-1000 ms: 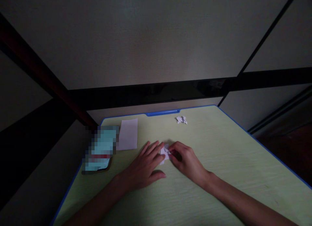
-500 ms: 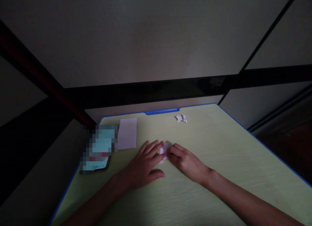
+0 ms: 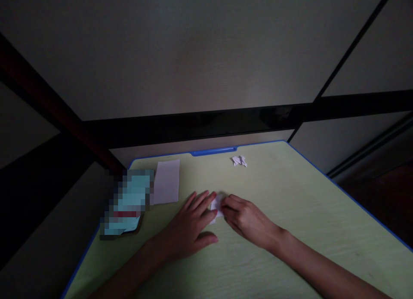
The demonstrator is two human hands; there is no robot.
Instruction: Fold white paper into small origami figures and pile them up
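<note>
A small white folded piece of paper (image 3: 217, 203) lies on the table between my two hands. My left hand (image 3: 190, 226) is spread flat, palm down, with its fingertips on the paper's left side. From the right, my right hand (image 3: 247, 219) pinches the paper's edge, its fingers curled together. Those fingers and the left fingertips cover part of the paper, so its full folded shape is hidden.
The pale table (image 3: 284, 191) has a blue edge and a blue handle strip (image 3: 214, 151). Farther back lies a small folded white paper shape (image 3: 239, 161). A blank white sheet (image 3: 167, 181) and a phone with a blurred screen (image 3: 129, 202) are on the left.
The whole scene sits slightly lower in the view. Both hands stay at the paper, with only a small shift of the right fingers along its edge.
</note>
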